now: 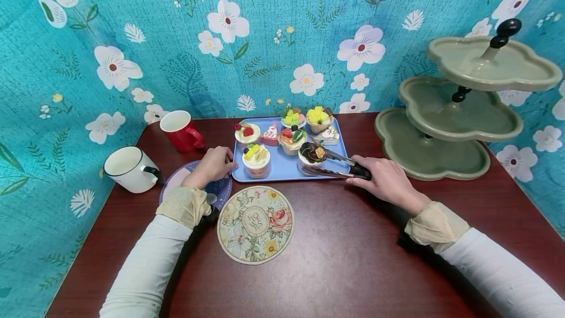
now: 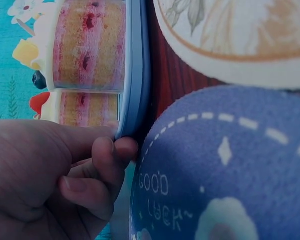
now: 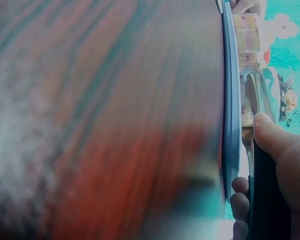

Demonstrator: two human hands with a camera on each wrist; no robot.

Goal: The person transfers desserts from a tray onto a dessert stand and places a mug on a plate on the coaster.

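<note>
A light blue tray (image 1: 282, 163) bears several small cakes and tarts. My left hand (image 1: 214, 165) pinches the tray's left edge, thumb and fingertips at its rim in the left wrist view. In my right hand (image 1: 388, 180) are metal tongs (image 1: 361, 172) with black handles, held over the tray's front right part. The tong arms are spread on either side of a chocolate-topped cake cup (image 1: 311, 154), which stands on the tray. A fruit-topped cake cup (image 1: 256, 161) with pink layers stands at the front left of the tray, nearer my left hand.
A green three-tier stand (image 1: 437, 161) rises at the right. On the left are a red mug (image 1: 178, 134) and a white mug (image 1: 130, 171). A purple round mat (image 1: 225, 188) lies beneath my left wrist, and a floral round mat (image 1: 256, 225) lies before the tray.
</note>
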